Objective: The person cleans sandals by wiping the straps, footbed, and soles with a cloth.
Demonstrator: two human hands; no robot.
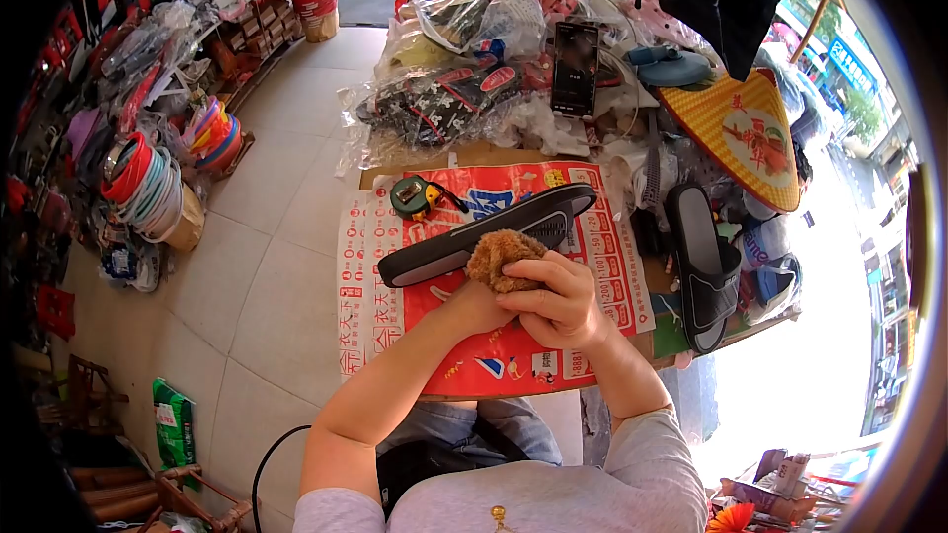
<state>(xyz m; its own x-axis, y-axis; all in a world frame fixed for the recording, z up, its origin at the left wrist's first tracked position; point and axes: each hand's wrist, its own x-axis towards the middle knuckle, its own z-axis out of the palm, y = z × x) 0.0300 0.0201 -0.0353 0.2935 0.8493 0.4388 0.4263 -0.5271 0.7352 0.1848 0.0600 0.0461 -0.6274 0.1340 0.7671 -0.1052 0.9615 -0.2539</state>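
Note:
A brown fuzzy cloth (504,259) is bunched in my right hand (558,298), whose fingers curl over it. My left hand (481,308) lies just below the cloth, against a black slide sandal; its fingers are mostly hidden behind the cloth and my right hand. That sandal (425,259) lies on its side across a red and white printed sheet (617,266) on the table. Behind it sits a green and yellow tape measure (415,197). The other black sandal (703,266) rests at the table's right side, sole down.
Plastic-wrapped goods (444,104) pile up at the table's back, with a dark phone (575,69) propped there. A yellow woven fan (741,138) lies at the right. Stacked goods (143,197) line the left, beyond a tiled floor (267,197).

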